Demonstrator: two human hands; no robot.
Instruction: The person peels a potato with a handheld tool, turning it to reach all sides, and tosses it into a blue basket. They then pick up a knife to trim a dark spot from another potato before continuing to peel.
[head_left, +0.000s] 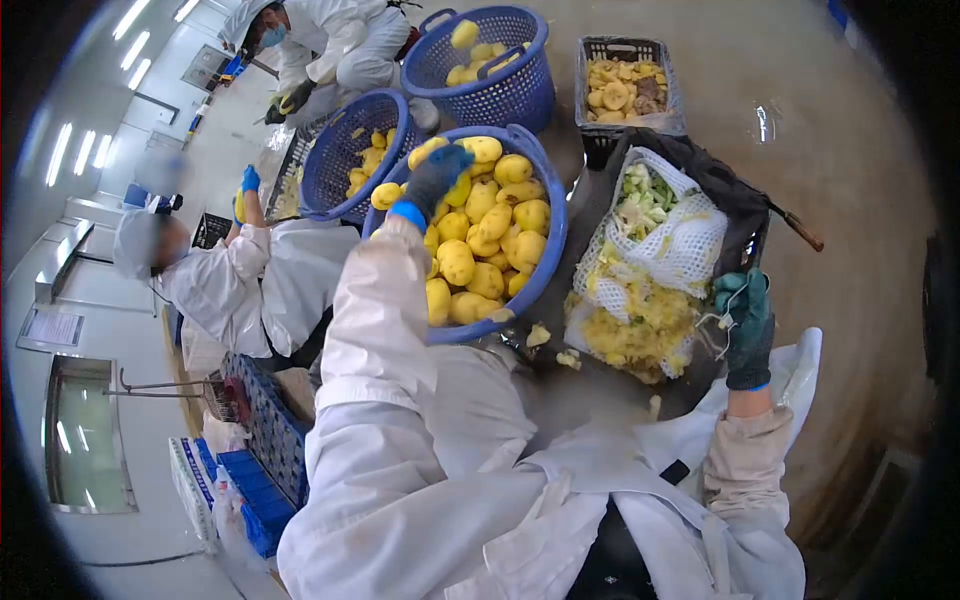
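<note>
My left hand (437,182), in a dark glove with a blue cuff, is over a blue basket (556,215) full of peeled yellow potatoes (484,235). Its fingers curl round a potato (458,190) at the basket's upper left. On the right, my right hand (745,318), in a green and dark glove, is closed round a thin metal wire-like tool (712,322). Beside that hand lies a white mesh bag (690,245) with green scraps (643,200) and yellow peelings (625,335), inside a black-lined container (715,170).
Two more blue baskets (535,85) (320,180) hold potatoes. A black crate (610,135) with yellow pieces stands at the top. Co-workers in white (225,280) (345,40) are at the left and top. Potato bits (538,335) lie between basket and bag.
</note>
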